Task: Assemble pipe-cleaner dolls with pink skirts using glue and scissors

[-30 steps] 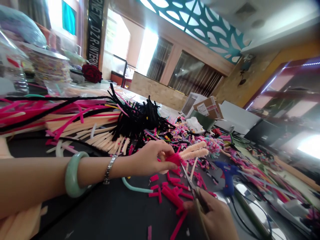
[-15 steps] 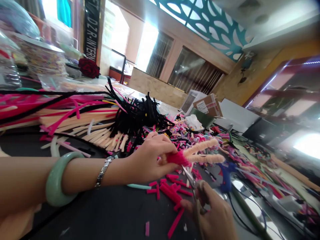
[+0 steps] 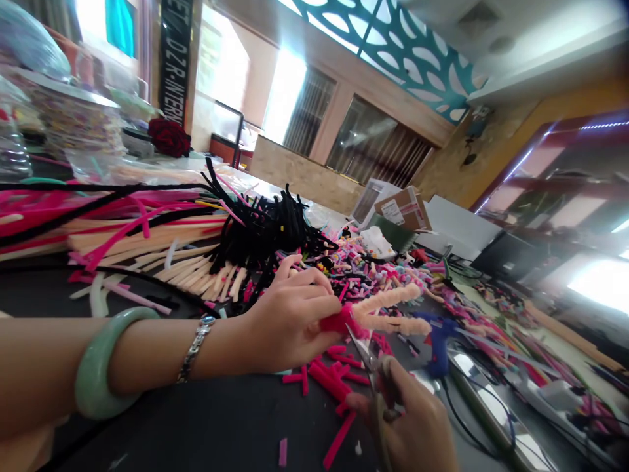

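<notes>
Above the near middle of the table (image 3: 221, 426), the left hand (image 3: 297, 321) is closed around a bright pink fuzzy piece (image 3: 345, 320), pinching it between thumb and fingers while two peach fuzzy prongs (image 3: 386, 299) stick out of it toward the right edge. I see the right hand (image 3: 417, 419) with its fingers wrapped around the scissors (image 3: 366, 354), their tips up against the underside of the pink piece, close to where the prongs come out; I judge this a close trim, but I can't tell from here whether the blades are biting in or merely touching. Below the scissors lie short pink offcuts (image 3: 331, 381) on the dark surface, with a lone mauve strip (image 3: 283, 452) nearer the near edge. Off to the right sits a blue glue gun (image 3: 441, 344), its cable running toward the near right corner. Toward the left edge I get long peach stems (image 3: 211, 278) fanned out beside a bushy black bundle (image 3: 280, 226), and a heap of small multicoloured bits (image 3: 373, 265) spreads right of that. By the far left corner stand a large spool (image 3: 76, 121) and a dark red rose (image 3: 170, 137). Beyond the far edge, the room has bright windows (image 3: 285, 92), drawn curtains and a teal cut-out ceiling panel (image 3: 393, 46).
</notes>
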Demonstrator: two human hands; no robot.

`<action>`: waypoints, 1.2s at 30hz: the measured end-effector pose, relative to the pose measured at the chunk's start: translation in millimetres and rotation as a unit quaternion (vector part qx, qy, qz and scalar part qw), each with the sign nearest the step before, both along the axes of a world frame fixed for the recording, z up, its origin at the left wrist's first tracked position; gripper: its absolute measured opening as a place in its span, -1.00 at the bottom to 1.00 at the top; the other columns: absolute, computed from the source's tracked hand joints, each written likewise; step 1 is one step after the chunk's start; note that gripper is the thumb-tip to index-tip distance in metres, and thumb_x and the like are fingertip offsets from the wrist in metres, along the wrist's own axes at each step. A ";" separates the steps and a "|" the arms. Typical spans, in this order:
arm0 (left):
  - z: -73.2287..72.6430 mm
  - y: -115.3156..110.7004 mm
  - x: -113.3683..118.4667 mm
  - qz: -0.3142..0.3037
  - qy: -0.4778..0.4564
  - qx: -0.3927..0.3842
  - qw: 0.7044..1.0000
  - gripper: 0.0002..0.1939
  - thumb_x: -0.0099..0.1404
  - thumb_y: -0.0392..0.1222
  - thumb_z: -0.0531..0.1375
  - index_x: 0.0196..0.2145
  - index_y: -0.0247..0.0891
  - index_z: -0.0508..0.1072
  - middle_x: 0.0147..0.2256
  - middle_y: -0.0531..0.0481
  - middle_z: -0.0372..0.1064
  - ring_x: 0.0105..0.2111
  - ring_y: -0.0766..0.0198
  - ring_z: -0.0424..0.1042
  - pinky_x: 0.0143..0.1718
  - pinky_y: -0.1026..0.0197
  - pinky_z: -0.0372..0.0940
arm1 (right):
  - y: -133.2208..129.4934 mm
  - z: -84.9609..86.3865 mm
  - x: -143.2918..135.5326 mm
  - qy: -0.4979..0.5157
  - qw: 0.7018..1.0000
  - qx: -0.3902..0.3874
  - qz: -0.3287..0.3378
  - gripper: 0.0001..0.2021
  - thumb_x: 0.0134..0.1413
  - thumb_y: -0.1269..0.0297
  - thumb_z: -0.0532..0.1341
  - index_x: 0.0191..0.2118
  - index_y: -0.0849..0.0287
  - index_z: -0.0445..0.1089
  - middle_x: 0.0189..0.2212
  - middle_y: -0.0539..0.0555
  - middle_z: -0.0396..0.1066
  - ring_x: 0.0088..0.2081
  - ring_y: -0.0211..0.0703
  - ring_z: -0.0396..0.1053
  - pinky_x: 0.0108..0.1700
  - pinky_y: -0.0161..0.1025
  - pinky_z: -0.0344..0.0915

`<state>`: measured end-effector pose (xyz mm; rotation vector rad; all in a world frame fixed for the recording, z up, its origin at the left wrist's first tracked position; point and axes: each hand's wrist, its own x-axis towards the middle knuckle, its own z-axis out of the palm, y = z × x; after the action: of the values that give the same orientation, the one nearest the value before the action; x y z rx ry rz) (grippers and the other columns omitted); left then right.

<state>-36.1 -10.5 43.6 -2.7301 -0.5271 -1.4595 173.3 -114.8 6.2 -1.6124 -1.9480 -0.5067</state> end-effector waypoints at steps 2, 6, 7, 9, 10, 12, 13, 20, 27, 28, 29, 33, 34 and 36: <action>0.4 -0.5 -0.4 0.004 -0.001 0.008 1.000 -0.92 0.21 -0.23 0.24 -0.41 -0.28 0.47 -0.44 0.02 0.48 -0.26 0.21 0.43 -0.08 0.11 0.09 | -0.1 0.2 -1.5 0.028 0.999 -0.017 0.009 -0.54 0.00 -0.23 0.15 -0.54 0.10 0.23 -0.72 -0.07 0.30 -0.70 -0.26 0.25 -0.65 -0.37 0.19; 0.6 -1.1 -0.5 0.011 -0.004 0.017 1.000 -0.87 0.22 -0.21 0.23 -0.45 -0.29 0.47 -0.47 0.02 0.48 -0.27 0.21 0.43 -0.08 0.10 0.08 | 0.2 0.2 -2.2 0.057 0.998 -0.033 0.008 -0.52 0.03 -0.22 0.14 -0.58 0.11 0.26 -0.77 -0.11 0.27 -0.72 -0.31 0.21 -0.67 -0.41 0.14; 0.4 -1.0 -0.4 0.011 -0.004 0.017 1.000 -0.86 0.23 -0.20 0.23 -0.45 -0.29 0.47 -0.47 0.01 0.48 -0.27 0.21 0.43 -0.08 0.10 0.08 | 0.1 -0.5 -1.7 0.057 0.998 -0.037 0.004 -0.53 0.04 -0.19 0.15 -0.59 0.12 0.26 -0.77 -0.12 0.26 -0.72 -0.32 0.20 -0.67 -0.42 0.13; -0.2 -0.7 -0.3 0.011 -0.005 0.016 1.000 -0.85 0.23 -0.19 0.23 -0.45 -0.29 0.47 -0.46 0.01 0.48 -0.28 0.22 0.43 -0.10 0.11 0.08 | -0.3 -2.5 -0.2 0.061 0.997 -0.044 -0.001 -0.55 0.04 -0.14 0.17 -0.63 0.12 0.23 -0.78 -0.12 0.24 -0.72 -0.33 0.18 -0.68 -0.42 0.09; -0.5 -0.5 -0.3 0.011 -0.005 0.015 1.000 -0.86 0.23 -0.19 0.23 -0.45 -0.29 0.47 -0.44 0.00 0.49 -0.28 0.22 0.43 -0.10 0.11 0.08 | -0.6 -3.8 0.7 0.068 0.997 -0.046 -0.001 -0.56 0.04 -0.11 0.18 -0.63 0.12 0.23 -0.78 -0.12 0.24 -0.72 -0.34 0.18 -0.68 -0.42 0.08; -1.4 0.0 -0.2 0.012 -0.006 0.010 1.000 -0.86 0.23 -0.19 0.23 -0.44 -0.29 0.46 -0.43 0.00 0.49 -0.28 0.22 0.42 -0.09 0.11 0.08 | -1.4 -5.7 2.2 0.088 0.994 -0.060 0.003 -0.59 0.05 -0.05 0.19 -0.63 0.13 0.25 -0.78 -0.12 0.26 -0.72 -0.34 0.19 -0.67 -0.43 0.09; -1.7 0.3 -0.1 0.012 -0.005 0.006 1.000 -0.86 0.23 -0.19 0.23 -0.45 -0.29 0.46 -0.43 0.00 0.48 -0.27 0.22 0.42 -0.08 0.11 0.08 | -1.7 -6.3 2.7 0.101 0.992 -0.070 0.006 -0.62 0.06 -0.01 0.18 -0.62 0.13 0.27 -0.77 -0.12 0.28 -0.72 -0.34 0.20 -0.66 -0.43 0.10; -3.4 3.8 0.4 0.021 0.010 -0.011 1.000 -0.87 0.22 -0.17 0.24 -0.43 -0.27 0.42 -0.43 0.02 0.46 -0.27 0.22 0.41 -0.03 0.07 0.07 | 1.1 -5.3 -0.5 0.112 0.991 -0.077 -0.013 -0.65 0.03 0.00 0.19 -0.60 0.11 0.24 -0.77 -0.09 0.31 -0.73 -0.31 0.21 -0.66 -0.42 0.13; -7.1 3.7 0.5 0.056 0.027 0.029 0.998 -0.83 0.28 -0.14 0.18 -0.43 -0.24 0.42 -0.49 0.06 0.45 -0.13 0.13 0.36 0.15 -0.23 -0.28 | 2.9 -16.7 2.5 0.073 0.989 -0.119 -0.044 -0.89 0.05 0.26 0.13 -0.47 0.07 0.24 -0.68 -0.07 0.39 -0.65 -0.24 0.30 -0.57 -0.38 0.21; -7.3 4.0 0.4 0.056 0.033 0.036 0.997 -0.83 0.29 -0.14 0.17 -0.42 -0.24 0.42 -0.48 0.06 0.45 -0.14 0.14 0.36 0.16 -0.24 -0.29 | 3.2 -16.6 2.2 0.074 0.988 -0.124 -0.047 -0.88 0.04 0.25 0.15 -0.47 0.07 0.22 -0.68 -0.08 0.37 -0.65 -0.23 0.30 -0.57 -0.38 0.21; -7.3 4.5 0.2 0.055 0.038 0.040 0.997 -0.83 0.30 -0.14 0.15 -0.42 -0.24 0.42 -0.46 0.04 0.46 -0.14 0.14 0.36 0.15 -0.25 -0.28 | 3.5 -15.7 1.3 0.074 0.988 -0.128 -0.051 -0.87 0.01 0.23 0.18 -0.46 0.07 0.22 -0.66 -0.08 0.37 -0.63 -0.22 0.30 -0.56 -0.37 0.22; -6.9 5.6 -0.3 0.040 0.055 0.034 0.997 -0.82 0.30 -0.14 0.13 -0.39 -0.26 0.45 -0.41 -0.02 0.47 -0.22 0.16 0.38 0.12 -0.27 -0.18 | 4.1 -8.0 -6.1 0.084 0.987 -0.128 -0.053 -0.79 -0.08 0.13 0.26 -0.41 0.08 0.23 -0.56 -0.02 0.41 -0.53 -0.15 0.36 -0.50 -0.30 0.29; -6.8 5.3 -0.4 0.039 0.055 0.032 0.997 -0.82 0.30 -0.15 0.13 -0.39 -0.26 0.45 -0.42 -0.02 0.46 -0.23 0.17 0.38 0.12 -0.28 -0.17 | 3.8 -6.3 -7.8 0.087 0.987 -0.125 -0.051 -0.79 -0.06 0.11 0.25 -0.40 0.08 0.23 -0.55 -0.01 0.41 -0.52 -0.14 0.37 -0.49 -0.29 0.30; -7.0 4.1 -0.3 0.041 0.057 0.033 0.997 -0.81 0.30 -0.13 0.13 -0.40 -0.27 0.44 -0.43 -0.02 0.46 -0.24 0.17 0.38 0.12 -0.28 -0.17 | 2.9 -4.2 -10.2 0.091 0.988 -0.119 -0.047 -0.80 -0.03 0.10 0.22 -0.42 0.08 0.23 -0.56 -0.01 0.40 -0.53 -0.13 0.36 -0.50 -0.28 0.30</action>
<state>-36.4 -6.5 36.6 -2.6861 -0.5675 -1.2723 163.1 -111.9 2.0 -1.8349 -1.8588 -0.1581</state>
